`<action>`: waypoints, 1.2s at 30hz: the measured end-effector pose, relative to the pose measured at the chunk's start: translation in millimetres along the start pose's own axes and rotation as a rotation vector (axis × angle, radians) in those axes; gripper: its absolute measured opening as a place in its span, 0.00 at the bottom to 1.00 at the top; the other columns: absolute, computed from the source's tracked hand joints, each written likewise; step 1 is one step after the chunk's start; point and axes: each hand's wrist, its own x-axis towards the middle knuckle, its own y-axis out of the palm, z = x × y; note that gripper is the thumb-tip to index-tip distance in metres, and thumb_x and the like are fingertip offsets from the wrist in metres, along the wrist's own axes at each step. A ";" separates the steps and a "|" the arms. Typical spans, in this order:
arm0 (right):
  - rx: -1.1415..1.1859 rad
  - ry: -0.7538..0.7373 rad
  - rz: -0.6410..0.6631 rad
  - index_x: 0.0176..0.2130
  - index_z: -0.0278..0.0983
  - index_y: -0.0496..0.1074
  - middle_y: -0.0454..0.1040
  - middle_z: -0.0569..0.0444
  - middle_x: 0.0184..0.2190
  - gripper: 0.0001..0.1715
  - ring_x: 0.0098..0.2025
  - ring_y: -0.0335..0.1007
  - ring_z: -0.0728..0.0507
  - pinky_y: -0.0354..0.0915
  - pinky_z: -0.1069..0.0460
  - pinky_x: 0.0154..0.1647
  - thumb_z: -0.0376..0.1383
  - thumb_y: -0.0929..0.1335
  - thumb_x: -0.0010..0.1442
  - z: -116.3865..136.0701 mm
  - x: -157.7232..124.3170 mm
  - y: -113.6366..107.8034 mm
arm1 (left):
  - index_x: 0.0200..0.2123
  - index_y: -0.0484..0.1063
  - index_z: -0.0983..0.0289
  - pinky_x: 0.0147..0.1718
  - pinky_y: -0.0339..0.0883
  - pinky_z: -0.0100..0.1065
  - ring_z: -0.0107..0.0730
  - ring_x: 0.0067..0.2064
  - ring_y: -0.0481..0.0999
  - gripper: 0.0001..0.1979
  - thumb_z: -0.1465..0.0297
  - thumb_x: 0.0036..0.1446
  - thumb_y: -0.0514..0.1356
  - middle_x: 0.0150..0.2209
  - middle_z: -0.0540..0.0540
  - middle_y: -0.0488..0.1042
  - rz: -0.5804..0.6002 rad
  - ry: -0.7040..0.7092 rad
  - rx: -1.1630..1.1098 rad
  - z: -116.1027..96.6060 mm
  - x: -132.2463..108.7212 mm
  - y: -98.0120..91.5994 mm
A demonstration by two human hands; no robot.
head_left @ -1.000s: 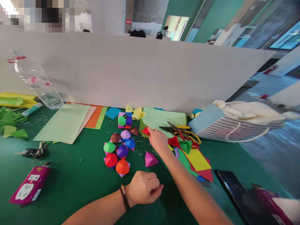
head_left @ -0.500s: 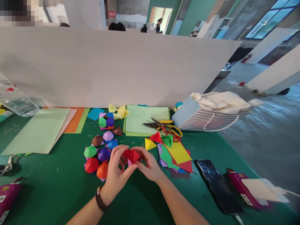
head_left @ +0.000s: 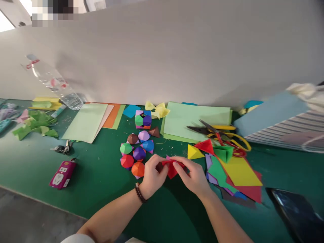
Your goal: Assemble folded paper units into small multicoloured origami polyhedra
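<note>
Both my left hand [head_left: 155, 173] and my right hand [head_left: 193, 173] pinch a red folded paper piece [head_left: 172, 169] between thumbs and fingers, above the green table. A small pink tip shows at its top edge, and the fingers cover its sides. Just left of my left hand sit several domed paper shapes, among them an orange one [head_left: 138, 169], a red one [head_left: 127, 161] and a purple one [head_left: 139, 153]. Right of my right hand lie a yellow folded piece [head_left: 194, 152], a red folded triangle [head_left: 205, 146] and a green folded piece [head_left: 225, 153].
Scissors [head_left: 220, 133] rest across pale green sheets [head_left: 197, 118]. Coloured paper [head_left: 243, 172] is stacked at right, near a phone [head_left: 296, 209] and a striped bag [head_left: 283, 125]. Leftward are a water bottle [head_left: 55, 82], keys [head_left: 64, 147], a magenta box [head_left: 62, 174] and green scraps [head_left: 37, 123].
The view has swung left, showing more of the table's left side. The red paper piece has turned in my fingers, its point now facing down toward me. Both hands still hold it.
</note>
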 end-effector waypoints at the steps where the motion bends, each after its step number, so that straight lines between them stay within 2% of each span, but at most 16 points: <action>1: -0.035 -0.025 -0.010 0.41 0.40 0.75 0.80 0.50 0.39 0.11 0.41 0.77 0.42 0.71 0.49 0.42 0.39 0.64 0.63 -0.4 -0.5 0.9 | 0.33 0.73 0.64 0.27 0.65 0.29 0.27 0.29 0.69 0.04 0.74 0.57 0.57 0.29 0.52 0.71 -0.006 0.033 0.001 -0.4 -1.7 0.7; 5: -0.097 -0.129 -0.006 0.39 0.41 0.75 0.80 0.51 0.34 0.09 0.35 0.77 0.43 0.71 0.50 0.37 0.36 0.65 0.63 -4.2 -1.2 3.1 | 0.32 0.70 0.64 0.28 0.67 0.30 0.29 0.32 0.70 0.04 0.76 0.56 0.56 0.31 0.54 0.70 -0.025 0.104 -0.014 0.8 -6.0 2.7; 8: -0.139 -0.171 0.023 0.39 0.41 0.75 0.79 0.51 0.32 0.09 0.34 0.76 0.43 0.70 0.49 0.35 0.35 0.64 0.63 -5.0 -0.8 2.6 | 0.35 0.68 0.63 0.34 0.69 0.32 0.31 0.36 0.71 0.03 0.75 0.56 0.56 0.35 0.55 0.70 0.009 0.133 -0.054 0.9 -6.6 2.1; 12: -0.186 -0.175 0.051 0.39 0.40 0.75 0.79 0.50 0.32 0.10 0.34 0.76 0.42 0.70 0.49 0.36 0.35 0.64 0.63 2.6 0.6 -2.2 | 0.34 0.67 0.63 0.37 0.69 0.32 0.30 0.37 0.73 0.03 0.74 0.60 0.55 0.34 0.54 0.72 0.069 0.158 -0.104 -0.5 -4.6 -0.6; 15: -0.133 -0.169 0.089 0.40 0.41 0.76 0.80 0.51 0.34 0.11 0.34 0.76 0.44 0.70 0.50 0.37 0.37 0.64 0.63 5.1 3.5 -13.3 | 0.34 0.67 0.63 0.39 0.68 0.31 0.29 0.38 0.73 0.04 0.75 0.62 0.54 0.35 0.54 0.72 0.096 0.146 -0.136 2.3 -2.4 -0.5; 17: -0.127 -0.057 0.003 0.43 0.41 0.75 0.79 0.53 0.31 0.13 0.30 0.75 0.45 0.69 0.51 0.33 0.38 0.63 0.64 -0.2 5.8 -26.0 | 0.34 0.67 0.63 0.38 0.68 0.31 0.29 0.37 0.72 0.04 0.74 0.62 0.54 0.35 0.54 0.72 0.119 0.113 -0.150 5.3 -1.9 1.2; 18: -0.157 0.019 -0.107 0.43 0.41 0.75 0.79 0.53 0.29 0.14 0.28 0.74 0.46 0.68 0.51 0.30 0.39 0.62 0.64 -5.2 6.9 -33.2 | 0.33 0.67 0.63 0.36 0.67 0.31 0.29 0.36 0.72 0.05 0.74 0.62 0.54 0.33 0.53 0.72 0.135 0.098 -0.151 6.6 -2.1 2.2; 19: -0.217 0.068 -0.284 0.41 0.39 0.76 0.78 0.53 0.26 0.15 0.26 0.72 0.46 0.67 0.51 0.28 0.40 0.62 0.64 -11.4 8.1 -40.1 | 0.31 0.66 0.63 0.34 0.66 0.30 0.29 0.34 0.71 0.05 0.73 0.62 0.55 0.32 0.53 0.71 0.148 0.085 -0.147 7.5 -2.8 3.3; 20: -0.313 0.097 -0.396 0.40 0.38 0.76 0.78 0.51 0.29 0.15 0.28 0.72 0.45 0.67 0.51 0.29 0.41 0.63 0.63 -18.4 9.3 -46.1 | 0.30 0.66 0.64 0.33 0.65 0.30 0.28 0.32 0.70 0.06 0.73 0.61 0.55 0.30 0.52 0.71 0.160 0.074 -0.138 7.9 -3.7 4.3; 21: -0.402 0.098 -0.419 0.40 0.38 0.76 0.78 0.50 0.32 0.15 0.30 0.72 0.44 0.68 0.49 0.33 0.41 0.63 0.62 -25.8 10.4 -50.5 | 0.30 0.65 0.64 0.31 0.64 0.30 0.28 0.31 0.69 0.06 0.72 0.61 0.55 0.29 0.52 0.70 0.169 0.063 -0.125 7.9 -4.8 5.2; 23: -0.517 0.105 -0.304 0.42 0.37 0.76 0.78 0.48 0.37 0.16 0.30 0.71 0.43 0.68 0.47 0.36 0.42 0.64 0.61 -39.7 11.7 -53.7 | 0.29 0.65 0.64 0.29 0.63 0.29 0.27 0.29 0.68 0.07 0.72 0.60 0.56 0.28 0.52 0.69 0.180 0.046 -0.099 6.8 -7.3 6.6; 25: -0.596 0.167 -0.190 0.48 0.38 0.74 0.77 0.47 0.43 0.20 0.26 0.69 0.45 0.67 0.48 0.32 0.42 0.66 0.59 -50.3 11.0 -50.0 | 0.29 0.66 0.64 0.29 0.62 0.28 0.26 0.29 0.68 0.06 0.72 0.60 0.56 0.28 0.52 0.69 0.189 0.048 -0.088 4.8 -9.6 7.8; 27: -0.653 0.208 -0.144 0.51 0.38 0.73 0.76 0.46 0.46 0.22 0.25 0.69 0.45 0.66 0.48 0.31 0.43 0.67 0.58 -57.5 8.4 -43.5 | 0.30 0.67 0.64 0.32 0.64 0.29 0.27 0.31 0.69 0.05 0.73 0.59 0.56 0.29 0.52 0.71 0.204 0.085 -0.091 3.1 -11.4 9.1; 32: -0.759 0.193 -0.134 0.49 0.38 0.73 0.78 0.46 0.44 0.21 0.24 0.69 0.44 0.63 0.48 0.28 0.43 0.66 0.58 -69.2 2.6 -34.1 | 0.29 0.66 0.64 0.30 0.64 0.28 0.27 0.30 0.69 0.05 0.71 0.57 0.57 0.28 0.53 0.71 0.195 0.116 -0.080 3.2 -13.4 12.0; 36: -0.759 0.123 -0.223 0.46 0.37 0.75 0.79 0.46 0.39 0.19 0.27 0.72 0.42 0.64 0.49 0.27 0.44 0.65 0.60 -67.7 4.4 -34.4 | 0.30 0.67 0.64 0.30 0.64 0.28 0.27 0.30 0.69 0.05 0.71 0.58 0.57 0.28 0.53 0.71 0.207 0.126 -0.080 3.1 -13.7 11.0</action>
